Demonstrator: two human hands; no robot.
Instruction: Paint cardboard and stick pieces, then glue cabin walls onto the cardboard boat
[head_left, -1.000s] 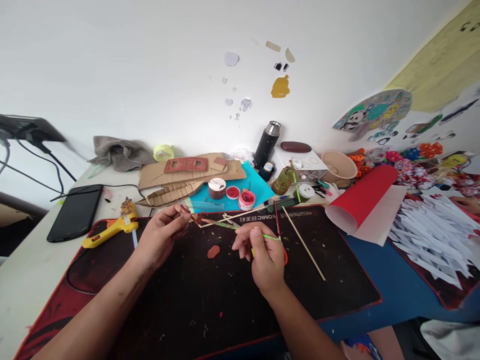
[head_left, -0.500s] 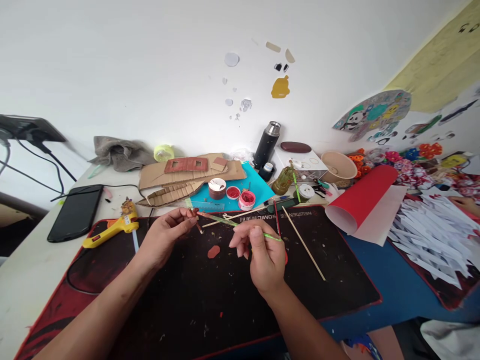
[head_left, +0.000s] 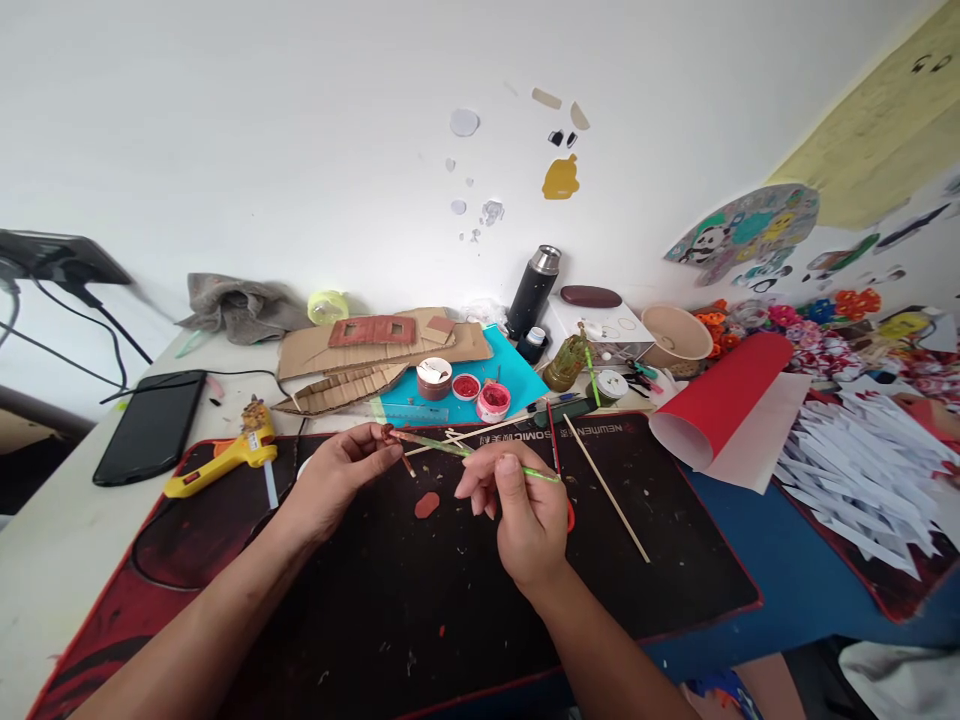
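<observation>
My right hand (head_left: 529,515) is closed around a green-handled paintbrush (head_left: 435,444), whose tip points left. The brush tip touches a small reddish-brown stick (head_left: 409,464) that my left hand (head_left: 352,470) pinches between thumb and fingers. Most of that stick's upper end is hidden by my fingertips; its lower end is pale. On the black mat (head_left: 420,600) below lies a flat reddish-brown painted piece (head_left: 427,505). Behind my hands stand an open pot of red paint (head_left: 493,402), its red-smeared lid (head_left: 466,387) and a white-topped brown jar (head_left: 434,378) on a blue sheet (head_left: 517,362).
A yellow glue gun (head_left: 225,462) and a black phone (head_left: 150,428) lie at left. Cardboard pieces (head_left: 341,390) and a black thermos (head_left: 534,290) are at the back. A wooden stick (head_left: 607,490), red paper roll (head_left: 724,400) and white paper strips (head_left: 862,480) lie at right.
The brush tip has shifted slightly left and down along the small stick. The stick's pale lower end has swung a little to the right. Both hands keep their grip.
</observation>
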